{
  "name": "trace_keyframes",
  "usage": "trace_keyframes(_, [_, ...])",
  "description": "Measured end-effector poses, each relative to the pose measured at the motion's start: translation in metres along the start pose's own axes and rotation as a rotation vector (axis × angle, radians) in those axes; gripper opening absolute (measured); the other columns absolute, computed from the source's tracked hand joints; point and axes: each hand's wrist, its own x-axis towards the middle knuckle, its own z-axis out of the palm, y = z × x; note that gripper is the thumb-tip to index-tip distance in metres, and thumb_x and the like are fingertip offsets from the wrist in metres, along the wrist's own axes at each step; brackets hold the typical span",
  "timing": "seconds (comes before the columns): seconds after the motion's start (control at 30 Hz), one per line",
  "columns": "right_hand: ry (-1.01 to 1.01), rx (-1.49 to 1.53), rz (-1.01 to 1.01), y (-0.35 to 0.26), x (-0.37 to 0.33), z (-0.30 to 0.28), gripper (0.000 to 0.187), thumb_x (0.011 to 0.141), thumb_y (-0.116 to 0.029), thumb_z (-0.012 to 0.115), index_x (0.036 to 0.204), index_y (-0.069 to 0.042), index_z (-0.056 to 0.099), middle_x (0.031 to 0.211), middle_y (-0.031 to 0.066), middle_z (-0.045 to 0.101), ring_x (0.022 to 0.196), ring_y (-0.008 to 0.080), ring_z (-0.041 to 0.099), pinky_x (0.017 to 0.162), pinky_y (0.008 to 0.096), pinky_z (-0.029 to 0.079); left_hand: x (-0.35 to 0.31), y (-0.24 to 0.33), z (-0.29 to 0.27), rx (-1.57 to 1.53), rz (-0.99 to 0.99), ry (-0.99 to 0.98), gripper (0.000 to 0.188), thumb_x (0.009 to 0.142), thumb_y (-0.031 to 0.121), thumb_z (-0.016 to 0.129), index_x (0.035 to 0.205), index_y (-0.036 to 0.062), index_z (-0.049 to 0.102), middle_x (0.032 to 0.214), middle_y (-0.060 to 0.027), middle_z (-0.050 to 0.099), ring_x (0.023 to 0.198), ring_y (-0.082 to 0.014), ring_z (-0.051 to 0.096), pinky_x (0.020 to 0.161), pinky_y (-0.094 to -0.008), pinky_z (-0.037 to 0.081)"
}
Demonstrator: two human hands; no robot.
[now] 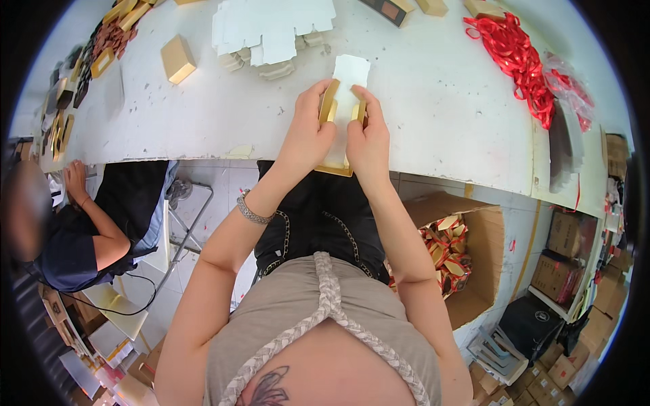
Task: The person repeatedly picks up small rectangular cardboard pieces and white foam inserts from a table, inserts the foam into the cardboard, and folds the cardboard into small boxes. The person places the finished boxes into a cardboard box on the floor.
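Observation:
A partly folded gold carton (343, 111), white on its inside, is held at the near edge of the worktable. Its white end flap (351, 69) points away from me and lies flat over the tabletop. My left hand (313, 127) grips the left gold wall, thumb inside and fingers outside. On the opposite wall, my right hand (367, 135) has a matching grip. The near gold end of the carton sticks out slightly past the table edge. Just beyond my hands lies a stack of flat white carton blanks (271, 30).
A finished gold box (177, 59) stands left of the blanks. Red ribbons (514, 64) are heaped at the right. Under the table, a cardboard box (484, 250) holds several gold-and-red pieces. A co-worker (81, 223) sits at the left, near more gold boxes (122, 17).

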Motion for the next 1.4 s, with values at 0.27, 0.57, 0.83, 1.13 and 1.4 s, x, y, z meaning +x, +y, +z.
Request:
trace_keyframes(0.27, [0.16, -0.106, -0.239, 0.012, 0.004, 0.013, 0.02, 0.093, -0.013, 0.048, 0.109, -0.005, 0.054, 0.106, 0.0152, 0.059, 0.092, 0.0277, 0.058, 0.077, 0.034, 0.047, 0.001, -0.002, 0.006, -0.066, -0.07, 0.039, 0.04, 0.078, -0.008, 0.038, 0.118, -0.0005, 0.042, 0.112, -0.0186, 0.05, 0.103, -0.0322, 0.052, 0.09, -0.0364, 0.041])
trace_keyframes(0.57, [0.127, 0.043, -0.001, -0.004, 0.001, 0.011, 0.019, 0.093, -0.007, 0.045, 0.107, -0.003, 0.057, 0.107, 0.0148, 0.062, 0.092, 0.0243, 0.062, 0.077, 0.0338, 0.049, -0.001, 0.005, 0.009, -0.077, 0.0, 0.064, 0.045, 0.074, -0.013, 0.038, 0.117, 0.0018, 0.041, 0.118, -0.0182, 0.048, 0.109, -0.0339, 0.05, 0.094, -0.0358, 0.04])
trace_keyframes(0.83, [0.066, 0.149, -0.062, -0.006, -0.002, 0.01, 0.035, 0.092, -0.003, 0.035, 0.119, -0.003, 0.057, 0.129, 0.0226, 0.052, 0.114, 0.0284, 0.056, 0.092, 0.0326, 0.044, -0.006, 0.004, 0.01, -0.303, 0.037, 0.095, 0.051, 0.068, -0.017, 0.03, 0.111, 0.0015, 0.049, 0.124, -0.0141, 0.051, 0.113, -0.0221, 0.051, 0.101, -0.0328, 0.037])
trace_keyframes(1.13, [-0.266, 0.729, 0.338, -0.014, 0.014, -0.02, 0.033, 0.091, -0.009, 0.047, 0.121, 0.0, 0.058, 0.129, 0.0169, 0.053, 0.121, 0.0203, 0.049, 0.098, 0.0277, 0.037, -0.002, 0.005, 0.007, -0.391, -0.081, 0.049, 0.048, 0.068, -0.018, 0.031, 0.107, 0.0008, 0.052, 0.13, -0.0125, 0.049, 0.118, -0.0196, 0.049, 0.098, -0.0307, 0.04])
trace_keyframes(1.4, [-0.425, -0.011, 0.187, -0.017, 0.031, -0.034, 0.034, 0.09, -0.012, 0.052, 0.121, 0.0, 0.058, 0.106, 0.0158, 0.066, 0.095, 0.0228, 0.063, 0.082, 0.0301, 0.048, 0.0, -0.005, -0.023, -0.505, -0.07, -0.274, 0.072, 0.069, -0.014, 0.036, 0.137, 0.0093, 0.041, 0.146, -0.0163, 0.031, 0.129, -0.0227, 0.038, 0.107, -0.0322, 0.031])
